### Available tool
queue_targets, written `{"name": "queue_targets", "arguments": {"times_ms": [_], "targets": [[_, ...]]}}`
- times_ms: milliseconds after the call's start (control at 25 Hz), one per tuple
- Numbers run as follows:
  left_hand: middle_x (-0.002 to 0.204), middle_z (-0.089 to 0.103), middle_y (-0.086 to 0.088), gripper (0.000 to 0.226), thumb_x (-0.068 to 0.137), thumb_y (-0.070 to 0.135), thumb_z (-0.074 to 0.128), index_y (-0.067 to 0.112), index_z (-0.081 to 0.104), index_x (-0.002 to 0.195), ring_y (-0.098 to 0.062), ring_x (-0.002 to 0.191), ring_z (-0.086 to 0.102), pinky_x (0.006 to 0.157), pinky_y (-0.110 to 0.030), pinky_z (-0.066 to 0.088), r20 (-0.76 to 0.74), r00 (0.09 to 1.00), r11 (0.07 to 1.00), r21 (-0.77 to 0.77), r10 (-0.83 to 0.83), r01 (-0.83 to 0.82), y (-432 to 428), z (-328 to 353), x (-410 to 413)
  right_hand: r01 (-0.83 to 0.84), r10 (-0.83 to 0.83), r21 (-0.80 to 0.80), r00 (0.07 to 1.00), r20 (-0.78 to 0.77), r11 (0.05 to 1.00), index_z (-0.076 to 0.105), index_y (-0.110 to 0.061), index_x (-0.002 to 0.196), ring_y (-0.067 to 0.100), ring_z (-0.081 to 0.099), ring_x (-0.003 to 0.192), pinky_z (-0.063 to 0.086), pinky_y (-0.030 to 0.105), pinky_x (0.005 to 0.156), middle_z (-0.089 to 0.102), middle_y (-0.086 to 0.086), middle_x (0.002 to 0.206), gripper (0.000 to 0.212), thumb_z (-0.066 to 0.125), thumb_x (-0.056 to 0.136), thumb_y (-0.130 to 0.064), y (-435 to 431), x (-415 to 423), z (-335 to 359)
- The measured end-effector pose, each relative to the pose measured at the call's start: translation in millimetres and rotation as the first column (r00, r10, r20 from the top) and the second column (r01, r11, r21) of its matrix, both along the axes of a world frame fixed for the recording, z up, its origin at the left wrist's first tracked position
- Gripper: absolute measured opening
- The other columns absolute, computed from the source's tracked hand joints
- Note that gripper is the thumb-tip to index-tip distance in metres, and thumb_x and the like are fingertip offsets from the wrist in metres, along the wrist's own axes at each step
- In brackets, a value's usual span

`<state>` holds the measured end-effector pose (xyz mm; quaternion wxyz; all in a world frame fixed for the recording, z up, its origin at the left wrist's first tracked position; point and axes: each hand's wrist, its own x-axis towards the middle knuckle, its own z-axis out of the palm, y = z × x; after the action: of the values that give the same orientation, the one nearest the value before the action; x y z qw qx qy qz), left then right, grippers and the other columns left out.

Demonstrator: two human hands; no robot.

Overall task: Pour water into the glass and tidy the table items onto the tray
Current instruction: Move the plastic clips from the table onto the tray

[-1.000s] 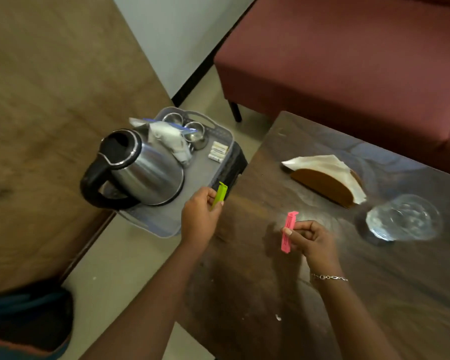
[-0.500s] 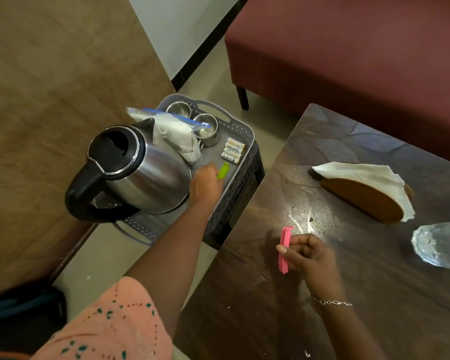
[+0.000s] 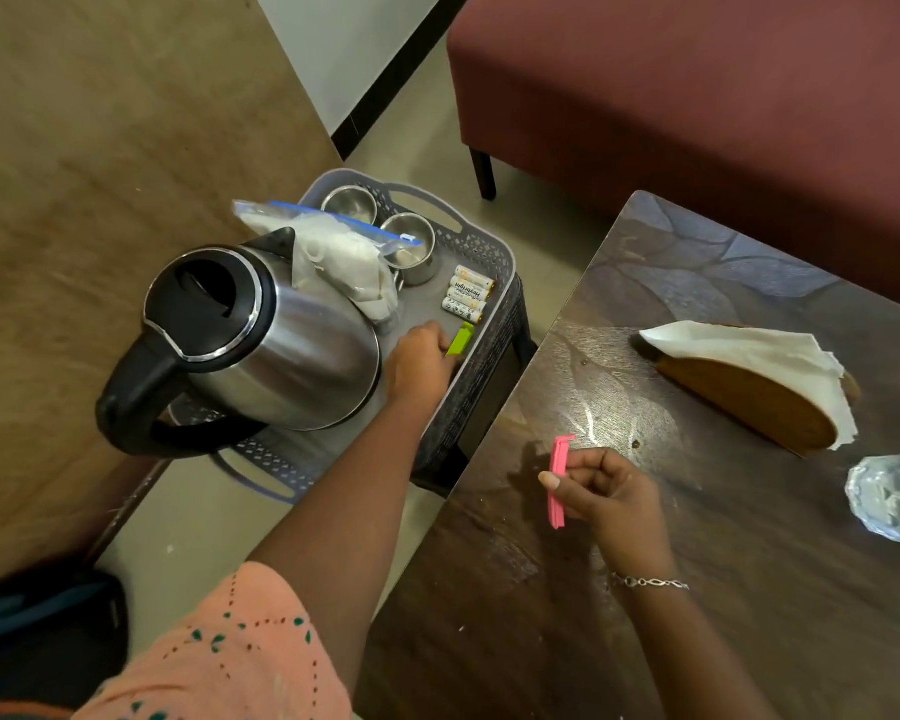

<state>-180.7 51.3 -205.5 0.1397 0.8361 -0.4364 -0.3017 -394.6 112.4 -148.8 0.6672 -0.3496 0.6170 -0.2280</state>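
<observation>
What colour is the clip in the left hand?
Lime green; the clip shows best in the head view.

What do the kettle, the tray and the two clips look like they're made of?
The kettle: stainless steel body, shiny with mirror-like reflections; black lid and handle look like plastic. The tray: matte grey plastic, judging by its moulded lattice wall. The green clip and pink clip: smooth, brightly coloured, probably plastic.

Bright clips, grey tray
You've a green clip [image 3: 461, 339] and a pink clip [image 3: 558, 480]; the tray [image 3: 489, 376] is grey with lattice walls, the kettle [image 3: 302, 356] steel and black, your sleeve [image 3: 240, 657] peach with teal dots.
</observation>
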Motion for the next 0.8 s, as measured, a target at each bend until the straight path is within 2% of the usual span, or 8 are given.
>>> {"name": "queue_targets", "arguments": {"times_ms": [200,360,440,560,640,680,800], "targets": [[0.089,0.065,-0.022,0.009,0.084,0.011,0.062,0.002,0.061,0.089,-0.037,0.086,0.060,0.076,-0.043,0.050,-0.055,0.998,0.999,-0.017,0.040,-0.041,6.2,1.4,-0.5,-0.027,0.027,-0.010,1.000,-0.010,1.000,0.061,-0.008,0.081,0.016,0.059,0.061,0.052,0.023,0.056,0.062,0.007,0.069,0.020,0.073,0.069,0.000,-3.2,-1.4,1.9],[0.087,0.067,-0.015,0.018,0.090,0.017,0.058,0.000,0.061,0.090,-0.023,0.076,0.057,0.066,-0.030,0.042,-0.078,0.979,0.970,-0.141,0.189,-0.199,27.8,14.4,-3.6,-0.064,0.060,-0.064,0.997,-0.056,0.996,0.063,-0.008,0.085,0.015,0.057,0.060,0.049,0.015,0.049,0.061,0.004,0.068,0.019,0.073,0.071,-0.002,-4.3,1.8,1.3],[0.081,0.064,-0.012,0.020,0.091,0.019,0.056,0.000,0.061,0.089,-0.018,0.071,0.053,0.060,-0.025,0.037,-0.074,0.967,0.946,-0.202,0.244,-0.254,51.3,20.7,-8.8,-0.110,0.098,-0.106,0.989,-0.110,0.988,0.061,-0.007,0.102,0.020,0.056,0.062,0.048,0.023,0.054,0.059,0.008,0.068,0.030,0.070,0.074,-0.002,-3.4,4.4,0.2],[0.075,0.057,-0.005,0.023,0.093,0.024,0.053,0.004,0.060,0.085,-0.016,0.068,0.051,0.051,-0.021,0.029,-0.046,0.960,0.937,-0.211,0.276,-0.279,87.9,25.3,-13.8,-0.211,0.178,-0.171,0.965,-0.190,0.962,0.051,-0.025,0.118,0.034,0.062,0.070,0.053,0.041,0.066,0.061,0.023,0.080,0.048,0.067,0.078,-0.005,-7.1,11.3,5.4],[0.072,0.053,-0.003,0.026,0.094,0.027,0.049,0.007,0.059,0.083,-0.016,0.066,0.049,0.051,-0.020,0.027,-0.015,0.972,0.951,-0.203,0.234,-0.232,104.0,24.9,-14.9,-0.242,0.207,-0.179,0.959,-0.191,0.954,0.049,-0.040,0.105,0.037,0.066,0.075,0.057,0.044,0.065,0.061,0.028,0.087,0.046,0.068,0.078,-0.009,-13.7,18.5,11.7],[0.072,0.052,-0.002,0.027,0.095,0.028,0.047,0.007,0.059,0.082,-0.017,0.066,0.049,0.052,-0.022,0.027,0.008,0.982,0.962,-0.199,0.190,-0.185,109.9,23.8,-15.4,-0.244,0.211,-0.178,0.959,-0.188,0.953,0.049,-0.041,0.097,0.037,0.066,0.075,0.058,0.042,0.061,0.060,0.029,0.088,0.042,0.069,0.077,-0.010,-18.0,24.4,14.7],[0.080,0.058,-0.008,0.028,0.098,0.022,0.041,0.003,0.061,0.091,-0.026,0.076,0.055,0.062,-0.028,0.033,0.051,0.996,0.979,-0.193,0.078,-0.066,118.4,17.8,-18.1,-0.218,0.188,-0.185,0.968,-0.166,0.958,0.051,-0.026,0.087,0.038,0.065,0.075,0.059,0.033,0.055,0.059,0.024,0.080,0.032,0.071,0.074,-0.005,-35.3,52.3,19.2]]}}
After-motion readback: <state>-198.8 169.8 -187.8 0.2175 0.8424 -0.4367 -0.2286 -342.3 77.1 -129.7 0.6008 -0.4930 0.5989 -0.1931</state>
